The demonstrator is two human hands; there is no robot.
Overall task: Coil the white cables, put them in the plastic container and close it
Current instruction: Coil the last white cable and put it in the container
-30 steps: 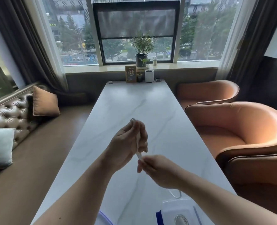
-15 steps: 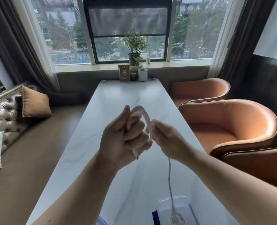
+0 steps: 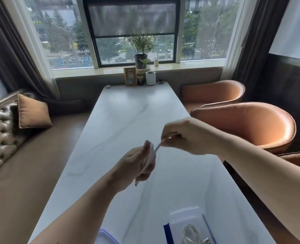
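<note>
Above the white marble table, my left hand is closed around a small bundle of white cable wound over its fingers. My right hand pinches the cable's free end just up and right of the left hand, and a short taut stretch runs between them. A clear plastic container with blue clips stands at the near edge of the table, with another coiled white cable lying inside it. The container's lid lies to its left, partly cut off by the frame.
Two orange armchairs stand along the table's right side. A tufted sofa with cushions runs along the left. At the far end stand a table sign, a white cup and a potted plant on the sill.
My left hand dropped lower with the coil in it. My right hand moved up and right, drawing out the cable's end. No cable hangs down to the container now.
</note>
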